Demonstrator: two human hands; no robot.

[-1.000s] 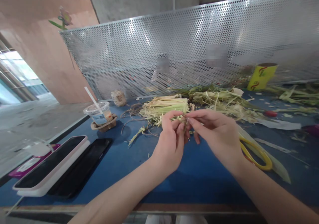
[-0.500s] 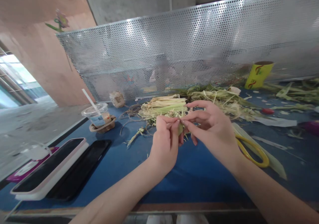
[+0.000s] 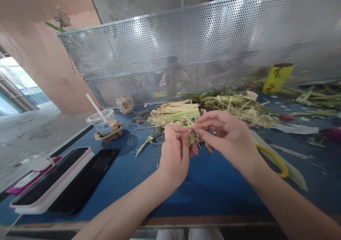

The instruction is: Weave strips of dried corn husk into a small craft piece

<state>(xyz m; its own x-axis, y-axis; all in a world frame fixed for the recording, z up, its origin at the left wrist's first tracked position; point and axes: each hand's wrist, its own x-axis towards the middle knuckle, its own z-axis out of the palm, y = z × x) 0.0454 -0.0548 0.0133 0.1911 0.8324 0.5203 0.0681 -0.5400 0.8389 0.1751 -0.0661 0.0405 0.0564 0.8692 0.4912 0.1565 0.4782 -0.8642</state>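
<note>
One blue table (image 3: 213, 193) fills the lower view, with one perforated metal screen (image 3: 149, 37) standing along its far edge. Two bare hands, one left hand (image 3: 174, 156) and one right hand (image 3: 229, 137), meet above the middle of the table. Behind the right hand spreads one heap of loose green husks (image 3: 234, 106); left of it lies one bundle of pale strips (image 3: 174, 112), just beyond the fingertips. At the left are two flat devices side by side, one white-cased phone (image 3: 52, 177) and one black slab (image 3: 85, 181). There is one yellow tube (image 3: 277, 79) far right, one clear cup (image 3: 102, 122) with one straw, one yellow loop (image 3: 282, 167) beside the right wrist, and one red piece (image 3: 287, 117). Smallest is one green piece (image 3: 192, 137) between the hands: left thumb and forefinger pinch it, and right thumb and forefinger pinch its upper end, the remaining right fingers loosely curved.
</note>
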